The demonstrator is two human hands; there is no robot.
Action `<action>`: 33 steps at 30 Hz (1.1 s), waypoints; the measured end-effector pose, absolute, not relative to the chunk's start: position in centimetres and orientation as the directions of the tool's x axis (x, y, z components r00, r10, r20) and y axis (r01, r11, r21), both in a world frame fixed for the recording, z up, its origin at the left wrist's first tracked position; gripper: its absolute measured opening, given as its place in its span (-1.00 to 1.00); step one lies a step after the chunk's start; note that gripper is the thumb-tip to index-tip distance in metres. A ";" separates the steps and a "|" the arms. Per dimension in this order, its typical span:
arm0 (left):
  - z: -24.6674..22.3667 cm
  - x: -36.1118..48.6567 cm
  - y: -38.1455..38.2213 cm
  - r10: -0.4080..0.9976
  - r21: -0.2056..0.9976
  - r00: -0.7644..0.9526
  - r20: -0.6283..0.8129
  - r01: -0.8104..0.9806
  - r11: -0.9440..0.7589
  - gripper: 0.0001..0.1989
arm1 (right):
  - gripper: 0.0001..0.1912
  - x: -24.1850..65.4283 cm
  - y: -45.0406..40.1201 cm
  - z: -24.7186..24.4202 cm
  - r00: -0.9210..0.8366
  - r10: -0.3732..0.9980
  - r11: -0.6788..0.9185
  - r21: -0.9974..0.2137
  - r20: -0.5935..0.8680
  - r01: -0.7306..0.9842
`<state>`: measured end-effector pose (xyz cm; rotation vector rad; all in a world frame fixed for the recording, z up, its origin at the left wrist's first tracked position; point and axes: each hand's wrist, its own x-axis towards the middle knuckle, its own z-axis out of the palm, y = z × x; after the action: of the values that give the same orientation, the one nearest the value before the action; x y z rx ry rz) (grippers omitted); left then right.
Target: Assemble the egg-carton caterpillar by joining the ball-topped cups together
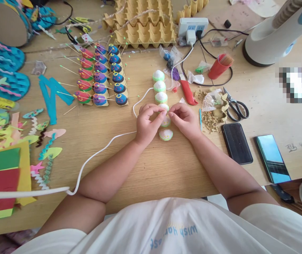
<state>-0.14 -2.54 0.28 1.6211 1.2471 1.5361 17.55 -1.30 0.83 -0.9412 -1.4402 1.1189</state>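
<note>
A column of several small white domes with light green rims (160, 97), seemingly egg-carton cups, runs down the middle of the wooden table. The nearest dome (166, 134) carries small pink and yellow marks. Over the lower part of the column my left hand (150, 122) has its thumb and forefinger pinched together. Close beside it, my right hand (184, 120) is pinched too, its fingertips almost meeting the left ones. Whatever lies between the fingertips is too small to make out. My fingers partly cover the domes beneath them.
Painted red, purple and blue cups (100, 77) with stick feelers stand left. Behind are egg cartons (145, 33) and a power strip (193, 24). Scissors (237, 107), a dark phone (237, 143) and a red cutter (188, 92) lie right. A white cord (98, 151) crosses left.
</note>
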 end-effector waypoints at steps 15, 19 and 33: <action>-0.3 0.0 -1.1 0.954 0.977 -0.253 0.161 -0.093 -0.190 -0.59 | -0.71 17.6 -1.4 1.0 -0.220 0.939 0.309 -0.927 0.263 0.211; -0.3 0.0 -0.9 0.948 0.975 -0.278 0.156 -0.113 -0.193 -0.57 | -0.73 17.5 -1.4 0.9 -0.209 0.937 0.321 -0.925 0.280 0.202; -0.4 -0.2 -1.1 0.950 0.973 -0.229 0.210 -0.041 -0.225 -0.65 | -0.54 17.7 -1.2 0.8 -0.156 0.940 0.326 -0.932 0.303 0.155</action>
<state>-0.17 -1.08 -0.41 1.2038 1.2096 1.5730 17.66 -1.16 0.79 -1.0252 -1.5717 0.9645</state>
